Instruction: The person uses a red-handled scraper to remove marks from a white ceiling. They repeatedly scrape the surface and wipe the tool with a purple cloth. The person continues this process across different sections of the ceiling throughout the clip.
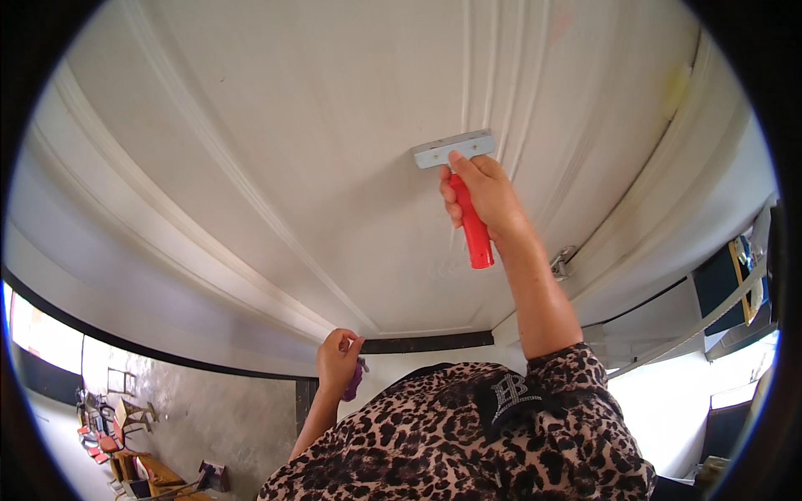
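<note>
My right hand (485,191) is wrapped around the red handle of a wide-headed scraper (474,235), thumb pressed to its grey metal head. The head rests against or just off a white panelled door (351,188), beside its raised vertical mouldings; contact cannot be told for sure. Lower and to the left, my left hand (338,357) is near the door's bottom edge, thumb and forefinger together. A crumpled purple thing, perhaps a cloth (353,383), sticks out below its fingers, its rest hidden by the hand.
A metal door handle (562,262) juts out right of my forearm. A dark strip (429,342) runs along the door's lower end. At the lower left, stools and chairs (109,441) stand on a grey concrete floor (244,432). A pale strap or rope (708,322) crosses at the right.
</note>
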Tool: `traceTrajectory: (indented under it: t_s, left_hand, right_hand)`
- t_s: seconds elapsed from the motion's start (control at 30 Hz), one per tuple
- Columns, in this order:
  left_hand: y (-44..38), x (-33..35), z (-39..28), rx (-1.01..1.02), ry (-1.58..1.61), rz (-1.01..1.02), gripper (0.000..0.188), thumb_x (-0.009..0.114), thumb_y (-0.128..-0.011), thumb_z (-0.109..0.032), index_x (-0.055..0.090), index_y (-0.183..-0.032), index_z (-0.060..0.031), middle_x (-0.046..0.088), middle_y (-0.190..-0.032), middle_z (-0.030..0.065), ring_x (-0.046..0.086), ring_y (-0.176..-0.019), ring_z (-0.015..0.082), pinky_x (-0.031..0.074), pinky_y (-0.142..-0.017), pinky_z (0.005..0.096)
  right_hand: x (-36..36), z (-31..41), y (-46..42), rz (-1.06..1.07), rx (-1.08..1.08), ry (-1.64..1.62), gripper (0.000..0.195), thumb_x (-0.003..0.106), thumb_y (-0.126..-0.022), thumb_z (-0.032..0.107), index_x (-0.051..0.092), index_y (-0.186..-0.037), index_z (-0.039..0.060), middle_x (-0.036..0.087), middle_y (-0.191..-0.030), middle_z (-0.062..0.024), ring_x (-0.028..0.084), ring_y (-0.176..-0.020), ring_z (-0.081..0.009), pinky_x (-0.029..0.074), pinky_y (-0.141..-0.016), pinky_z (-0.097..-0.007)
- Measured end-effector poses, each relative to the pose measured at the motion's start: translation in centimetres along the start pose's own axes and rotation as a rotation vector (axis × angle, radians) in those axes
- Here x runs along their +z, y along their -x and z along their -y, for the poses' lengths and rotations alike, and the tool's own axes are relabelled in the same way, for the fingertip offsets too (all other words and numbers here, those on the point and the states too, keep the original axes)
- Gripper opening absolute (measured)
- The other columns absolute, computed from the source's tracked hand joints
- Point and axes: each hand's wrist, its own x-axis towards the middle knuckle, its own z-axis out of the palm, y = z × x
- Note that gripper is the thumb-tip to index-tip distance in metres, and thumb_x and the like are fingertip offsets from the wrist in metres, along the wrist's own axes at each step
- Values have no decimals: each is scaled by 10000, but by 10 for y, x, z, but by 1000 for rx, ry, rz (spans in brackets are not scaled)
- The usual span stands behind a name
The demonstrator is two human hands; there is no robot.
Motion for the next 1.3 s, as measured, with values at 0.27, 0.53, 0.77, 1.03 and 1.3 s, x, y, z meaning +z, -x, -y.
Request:
traceTrajectory:
  t_s: [0.27, 0.53, 0.77, 1.03, 1.3]
  left_hand:
    - [-1, 11, 3, 33, 19, -59, 192, 695, -833, -208, 618, -822, -33, 507, -582, 50, 475, -522, 144, 400, -506, 291]
    - [3, 14, 8, 3, 23, -16, 181, 695, -834, -198, 617, -829, -34, 522, -590, 52, 476, -524, 149, 402, -510, 292]
    - [7, 28, 21, 7, 44, 8, 191, 694, -836, -204, 613, -824, -32, 537, -606, 60, 493, -545, 154, 411, -524, 297]
    - [11, 37, 26, 3, 63, 21, 194, 680, -848, -215, 611, -821, -35, 595, -665, 84, 551, -576, 194, 450, -555, 313]
    - [12, 35, 22, -1, 52, 34, 203, 670, -856, -225, 615, -827, -31, 609, -673, 79, 549, -577, 193, 452, -564, 313]
  right_hand:
    - [1, 5, -11, 107, -25, 183, 347, 459, -974, 293, 512, -790, 4, 505, -601, -34, 460, -432, -116, 414, -412, -282]
    - [-4, 32, -20, 207, 37, 582, 362, 424, -974, 254, 532, -799, -44, 514, -610, -70, 496, -443, -152, 443, -412, -311]
    - [-6, 47, -29, 260, 38, 797, 378, 429, -959, 251, 536, -747, -43, 555, -597, -94, 506, -398, -158, 424, -382, -304]
    - [-8, 46, -37, 280, 89, 842, 359, 437, -943, 228, 543, -764, -65, 579, -631, -135, 518, -429, -190, 441, -399, -333]
    - [41, -37, -18, 672, 110, 922, 405, 410, -964, 299, 562, -800, -38, 569, -615, -92, 544, -486, -174, 462, -458, -330]
